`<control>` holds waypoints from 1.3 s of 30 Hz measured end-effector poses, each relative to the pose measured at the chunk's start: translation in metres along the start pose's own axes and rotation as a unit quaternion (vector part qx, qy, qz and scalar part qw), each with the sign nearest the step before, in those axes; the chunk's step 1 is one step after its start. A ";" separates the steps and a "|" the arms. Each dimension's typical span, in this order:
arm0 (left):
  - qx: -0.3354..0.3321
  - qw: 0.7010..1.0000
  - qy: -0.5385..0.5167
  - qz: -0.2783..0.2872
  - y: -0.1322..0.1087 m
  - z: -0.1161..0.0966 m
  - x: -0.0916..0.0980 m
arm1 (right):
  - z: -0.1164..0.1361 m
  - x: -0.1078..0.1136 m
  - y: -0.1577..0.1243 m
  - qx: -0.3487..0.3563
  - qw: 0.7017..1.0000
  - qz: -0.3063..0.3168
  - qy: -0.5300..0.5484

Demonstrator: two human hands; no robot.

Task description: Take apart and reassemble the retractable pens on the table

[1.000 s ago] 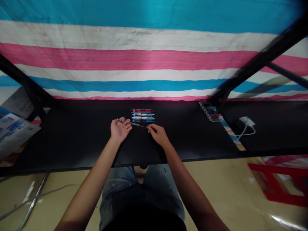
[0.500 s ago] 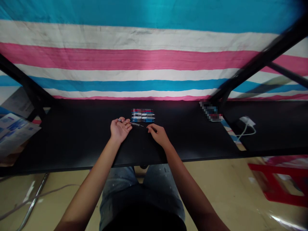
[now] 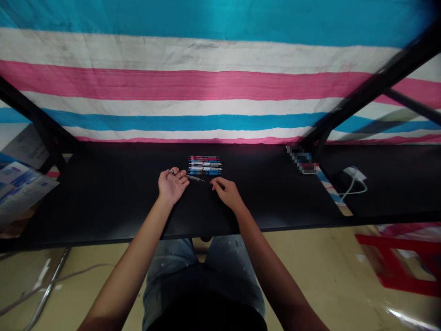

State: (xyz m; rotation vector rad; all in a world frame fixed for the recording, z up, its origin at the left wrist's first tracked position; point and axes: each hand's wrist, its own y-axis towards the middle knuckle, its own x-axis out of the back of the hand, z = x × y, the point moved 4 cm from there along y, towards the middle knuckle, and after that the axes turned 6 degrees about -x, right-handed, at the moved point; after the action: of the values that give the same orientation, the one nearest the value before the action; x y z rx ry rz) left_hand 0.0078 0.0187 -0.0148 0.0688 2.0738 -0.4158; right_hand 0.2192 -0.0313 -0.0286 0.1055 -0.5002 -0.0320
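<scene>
Nothing really changed from second ago, so work looks paused. My left hand [image 3: 172, 186] loosely grips grey pen [image 3: 195, 178], just my side of lined-up pens [image 3: 205, 169]. Right hand [image 3: 226, 191] curled nearby (can't tell if holding anything).

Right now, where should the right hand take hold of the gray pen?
Probably pinch the gray pen by its exposed barrel, from the right: it sticks out past the left hand, thin tip pointing toward the right hand.
</scene>
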 end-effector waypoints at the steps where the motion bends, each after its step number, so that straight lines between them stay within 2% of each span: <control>1: 0.000 1.000 -0.002 0.001 0.000 0.000 0.000 | 0.000 0.000 0.000 0.001 1.000 0.000 0.001; 39: -0.010 1.000 0.004 -0.010 -0.001 0.000 -0.001 | 0.000 0.000 0.000 -0.005 1.000 0.002 0.004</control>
State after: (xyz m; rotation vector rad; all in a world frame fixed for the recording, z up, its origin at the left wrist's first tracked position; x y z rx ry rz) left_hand 0.0086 0.0183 -0.0136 0.0381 2.0885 -0.4077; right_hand 0.2189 -0.0318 -0.0284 0.0960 -0.4928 -0.0308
